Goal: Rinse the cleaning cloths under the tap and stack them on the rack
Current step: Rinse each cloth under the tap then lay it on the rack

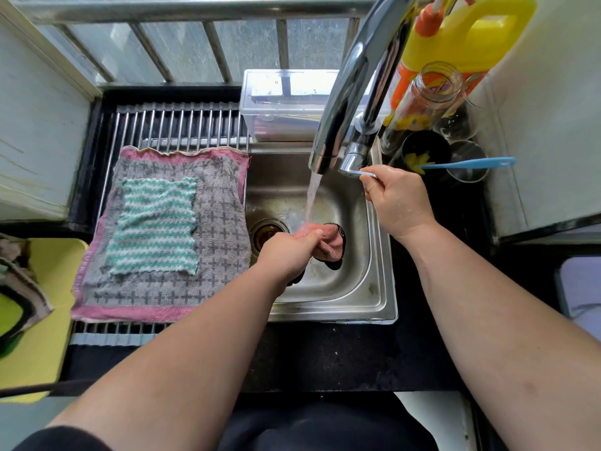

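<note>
Water runs from the chrome tap (351, 92) into the steel sink (377, 281). My left hand (286, 255) grips a pink cloth with a dark edge (330, 244) under the stream, low in the basin. My right hand (398, 198) pinches the tap's lever (367, 173) at the tap's base. On the wire rack (175, 125) left of the sink lies a grey cross-patterned cloth with a pink border (221, 222), spread flat. A smaller green-and-white striped cloth (156, 226) lies on top of it.
A clear plastic box (279, 105) stands behind the sink. Right of the tap are a yellow detergent jug (465, 37), a clear bottle (426, 96), glasses and a blue-handled brush (468, 163). A yellow surface (48, 294) with more cloths lies at the left.
</note>
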